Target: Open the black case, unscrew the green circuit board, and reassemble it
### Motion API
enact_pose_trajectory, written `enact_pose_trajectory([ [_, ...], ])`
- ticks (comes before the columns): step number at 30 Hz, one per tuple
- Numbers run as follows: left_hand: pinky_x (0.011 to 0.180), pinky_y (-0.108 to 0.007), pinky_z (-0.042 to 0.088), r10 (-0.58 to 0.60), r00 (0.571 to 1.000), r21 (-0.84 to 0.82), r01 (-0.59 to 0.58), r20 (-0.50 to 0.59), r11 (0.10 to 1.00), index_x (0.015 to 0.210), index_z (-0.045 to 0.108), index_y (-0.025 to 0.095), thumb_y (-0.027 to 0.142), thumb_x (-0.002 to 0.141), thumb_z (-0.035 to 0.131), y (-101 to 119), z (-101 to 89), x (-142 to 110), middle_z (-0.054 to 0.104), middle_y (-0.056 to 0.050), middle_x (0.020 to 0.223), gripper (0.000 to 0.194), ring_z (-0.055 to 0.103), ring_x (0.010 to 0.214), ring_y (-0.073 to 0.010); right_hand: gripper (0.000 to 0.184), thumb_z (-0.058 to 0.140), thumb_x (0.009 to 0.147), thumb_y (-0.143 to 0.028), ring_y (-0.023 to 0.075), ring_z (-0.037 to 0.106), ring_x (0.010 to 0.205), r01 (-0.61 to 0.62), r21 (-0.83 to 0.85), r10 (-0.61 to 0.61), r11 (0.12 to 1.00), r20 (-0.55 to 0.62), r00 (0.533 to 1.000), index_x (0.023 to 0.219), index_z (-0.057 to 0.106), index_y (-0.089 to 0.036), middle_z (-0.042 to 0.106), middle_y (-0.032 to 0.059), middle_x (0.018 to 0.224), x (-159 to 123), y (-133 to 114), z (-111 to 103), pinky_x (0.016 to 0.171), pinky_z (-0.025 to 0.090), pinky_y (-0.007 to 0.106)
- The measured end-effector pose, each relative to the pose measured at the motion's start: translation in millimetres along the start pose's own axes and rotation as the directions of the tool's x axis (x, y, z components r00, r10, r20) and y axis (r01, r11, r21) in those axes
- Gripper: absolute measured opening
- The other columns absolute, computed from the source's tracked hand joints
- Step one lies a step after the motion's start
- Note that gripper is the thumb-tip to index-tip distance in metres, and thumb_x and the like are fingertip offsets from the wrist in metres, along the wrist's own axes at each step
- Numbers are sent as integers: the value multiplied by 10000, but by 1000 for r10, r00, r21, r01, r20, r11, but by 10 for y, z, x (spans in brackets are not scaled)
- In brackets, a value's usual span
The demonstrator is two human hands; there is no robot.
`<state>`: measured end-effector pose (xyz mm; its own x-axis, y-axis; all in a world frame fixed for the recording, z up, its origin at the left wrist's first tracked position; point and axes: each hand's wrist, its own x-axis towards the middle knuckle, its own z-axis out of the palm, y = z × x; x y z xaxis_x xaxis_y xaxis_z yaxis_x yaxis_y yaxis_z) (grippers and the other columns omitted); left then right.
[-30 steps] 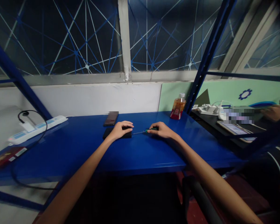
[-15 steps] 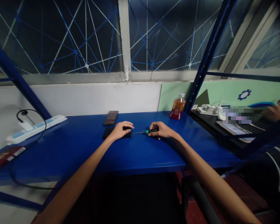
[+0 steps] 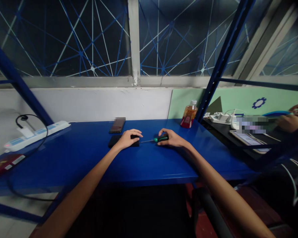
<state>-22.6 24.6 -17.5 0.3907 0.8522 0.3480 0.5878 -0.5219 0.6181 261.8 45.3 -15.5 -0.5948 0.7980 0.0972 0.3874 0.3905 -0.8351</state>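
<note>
Black box (image 3: 113, 140) under left hand (image 3: 127, 138), green-and-black screwdriver (image 3: 162, 139) in right (image 3: 173, 138).

The person's left hand (image 3: 127, 138) and right hand (image 3: 172, 138) are bare, with slender fingers and narrow wrists. The slim left forearm (image 3: 89, 181) and right forearm (image 3: 213, 172) are uncovered as well, plain and unmarked as far as I can see. Between them lies a deep black area (image 3: 151, 211), too dim for me to tell whether it is clothing.
</note>
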Motion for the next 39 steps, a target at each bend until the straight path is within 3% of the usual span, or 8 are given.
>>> enact_pose_trajectory([
  [4, 970, -439, 434, -2, 1000, -6, 2, 8, 1000, 903, 738, 264, 227, 801, 606, -31, 17, -2, 649, -49, 1169, 171, 587, 1098, -246, 412, 719, 692, -464, 103, 492, 418, -59, 45, 57, 997, 59, 997, 910, 562, -153, 555, -17, 589, -12, 8, -31, 403, 335, 224],
  [10, 954, -429, 449, -26, 1000, -8, 26, -10, 1000, 897, 739, 258, 255, 848, 550, -23, 33, 12, 656, -51, 1151, 196, 592, 1088, -247, 451, 520, 828, -575, 98, 463, 493, 14, -161, -18, 987, -26, 1000, 812, 649, -143, 549, -8, 596, -28, -58, -37, 485, 353, 236],
  [14, 962, -427, 442, -19, 1000, -7, 19, -22, 1000, 884, 740, 254, 234, 848, 543, 4, 40, 17, 667, -49, 1131, 201, 601, 1072, -240, 409, 682, 715, -513, 88, 438, 498, -3, -102, -4, 995, -64, 998, 913, 577, -170, 554, -29, 634, -30, -25, -27, 476, 334, 220],
  [17, 967, -420, 438, -1, 999, -7, 1, -37, 1000, 869, 739, 245, 201, 841, 539, 4, 49, 21, 677, -47, 1109, 207, 614, 1049, -228, 484, 717, 684, -491, 81, 411, 399, -90, 2, 90, 996, 3, 996, 999, 510, -187, 535, -52, 588, -43, -6, -42, 410, 302, 218],
  [20, 961, -405, 444, 14, 999, -8, -14, -49, 1000, 866, 739, 242, 181, 852, 508, -12, 58, 24, 682, -45, 1098, 239, 621, 1038, -215, 424, 639, 745, -552, 102, 469, 414, -80, -50, 81, 996, 13, 997, 896, 556, -164, 545, -23, 577, -53, -30, -53, 427, 330, 234],
  [25, 952, -396, 454, 16, 998, 3, -16, -68, 1000, 852, 737, 246, 169, 858, 491, -31, 70, 17, 689, -33, 1080, 258, 630, 1019, -203, 477, 461, 850, -592, 94, 399, 504, 10, -241, -41, 970, -125, 991, 667, 553, -162, 453, -31, 552, -31, -68, -20, 483, 300, 232],
  [33, 945, -388, 467, 7, 993, -1, -7, -117, 1000, 818, 739, 230, 131, 828, 496, -6, 72, 6, 706, -35, 1027, 263, 644, 984, -201, 461, 692, 710, -510, 90, 446, 396, -85, -20, 86, 996, 45, 995, 986, 537, -175, 570, -25, 618, -46, -1, -63, 403, 321, 220],
  [39, 939, -395, 476, -2, 993, 26, 5, -121, 1000, 795, 741, 230, 158, 823, 505, 8, 73, 6, 711, -37, 1014, 248, 650, 975, -212, 435, 563, 800, -566, 113, 479, 562, 55, -250, -66, 967, -34, 997, 848, 683, -151, 602, 16, 678, -24, -59, -93, 516, 345, 237],
])
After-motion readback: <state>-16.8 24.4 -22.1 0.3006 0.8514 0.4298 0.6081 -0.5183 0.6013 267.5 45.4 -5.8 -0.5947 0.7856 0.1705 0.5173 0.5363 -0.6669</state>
